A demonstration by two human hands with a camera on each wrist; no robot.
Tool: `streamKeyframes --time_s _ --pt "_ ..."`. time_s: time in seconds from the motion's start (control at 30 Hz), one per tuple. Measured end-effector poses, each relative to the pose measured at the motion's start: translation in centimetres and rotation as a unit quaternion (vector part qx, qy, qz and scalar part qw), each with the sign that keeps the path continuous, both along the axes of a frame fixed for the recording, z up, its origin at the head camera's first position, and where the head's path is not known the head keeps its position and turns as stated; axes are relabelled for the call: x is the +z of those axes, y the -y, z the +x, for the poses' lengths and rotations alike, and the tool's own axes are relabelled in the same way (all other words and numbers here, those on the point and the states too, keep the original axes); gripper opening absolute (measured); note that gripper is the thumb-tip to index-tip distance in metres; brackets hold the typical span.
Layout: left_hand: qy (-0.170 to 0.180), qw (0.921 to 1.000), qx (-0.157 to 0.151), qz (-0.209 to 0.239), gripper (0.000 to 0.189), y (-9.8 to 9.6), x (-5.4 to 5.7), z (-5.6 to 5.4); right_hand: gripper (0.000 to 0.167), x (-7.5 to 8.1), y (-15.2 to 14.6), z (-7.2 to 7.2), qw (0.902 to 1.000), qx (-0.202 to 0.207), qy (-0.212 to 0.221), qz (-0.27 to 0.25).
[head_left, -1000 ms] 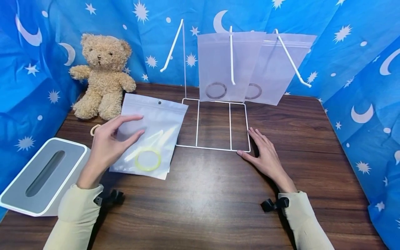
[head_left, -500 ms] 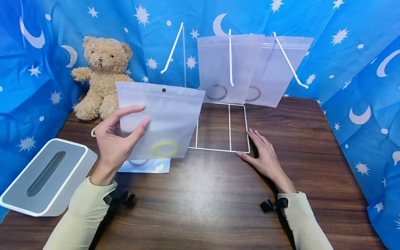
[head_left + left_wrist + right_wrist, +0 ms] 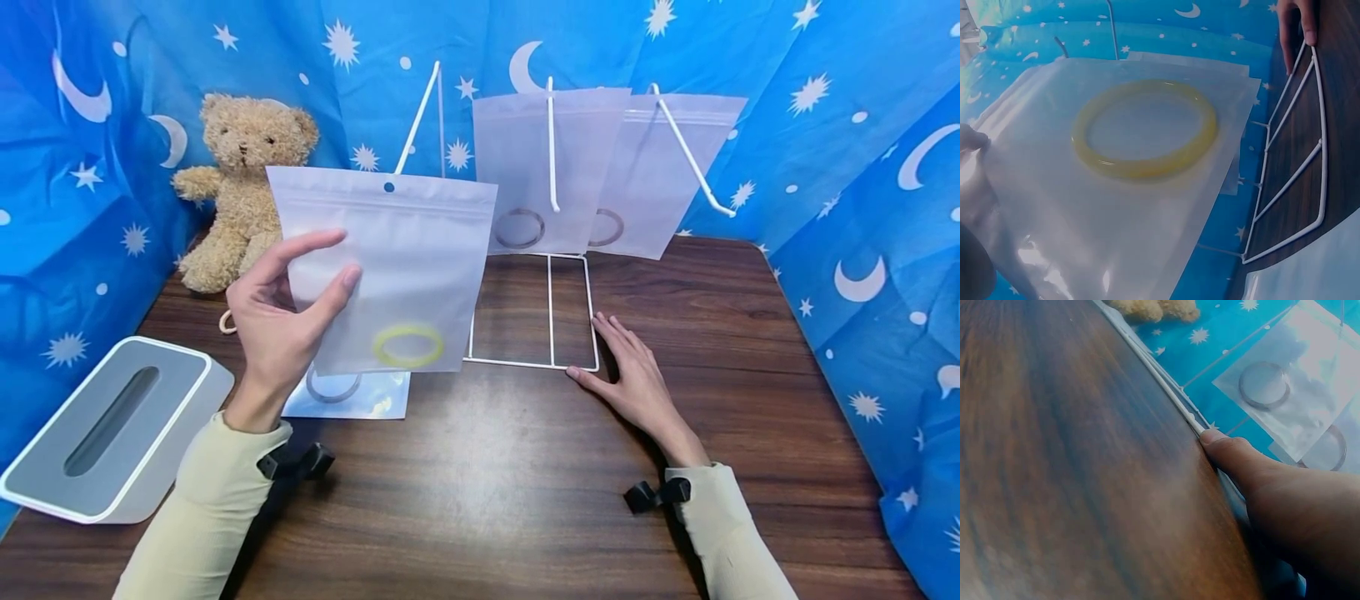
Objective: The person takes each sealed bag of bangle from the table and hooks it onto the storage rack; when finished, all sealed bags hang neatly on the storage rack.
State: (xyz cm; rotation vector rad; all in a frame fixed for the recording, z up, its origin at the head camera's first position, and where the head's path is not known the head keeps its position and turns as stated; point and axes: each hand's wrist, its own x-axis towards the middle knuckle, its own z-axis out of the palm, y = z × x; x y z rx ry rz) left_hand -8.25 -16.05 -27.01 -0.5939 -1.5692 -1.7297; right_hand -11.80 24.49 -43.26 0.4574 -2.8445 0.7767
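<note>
My left hand (image 3: 279, 321) grips a bag (image 3: 405, 262), a yellow ring (image 3: 408, 362) inside, raised before the white rack (image 3: 551, 317). My right hand (image 3: 636, 379), fingers extended, touches its base. Starry blue curtain (image 3: 375, 100) backs the table (image 3: 480, 500).

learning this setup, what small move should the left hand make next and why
Probably ease the translucent plastic bag holding a yellow ring slightly forward, lining its round top hole up with the leftmost white wire hook. The left hand pinches the bag with that hole just below where the hook disappears behind it, while the other two hooks carry translucent bags.
</note>
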Motion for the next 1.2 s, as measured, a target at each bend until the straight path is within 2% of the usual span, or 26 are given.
streamKeyframes --time_s 0.47,0.8,1.2 --pt "-0.012 0.9998 0.013 0.011 0.03 -0.4 -0.3 -1.1 0.089 -0.1 -0.1 0.0 1.0 -0.001 -0.003 0.001" --pt "-0.003 0.9998 0.012 0.015 0.029 -0.5 -0.5 -1.8 0.09 -0.2 0.0 0.1 1.0 0.001 0.001 0.0" --pt "-0.005 0.9997 0.011 0.019 0.031 -1.0 -1.0 -3.8 0.09 -0.2 -0.1 0.0 1.0 0.001 -0.004 -0.002"
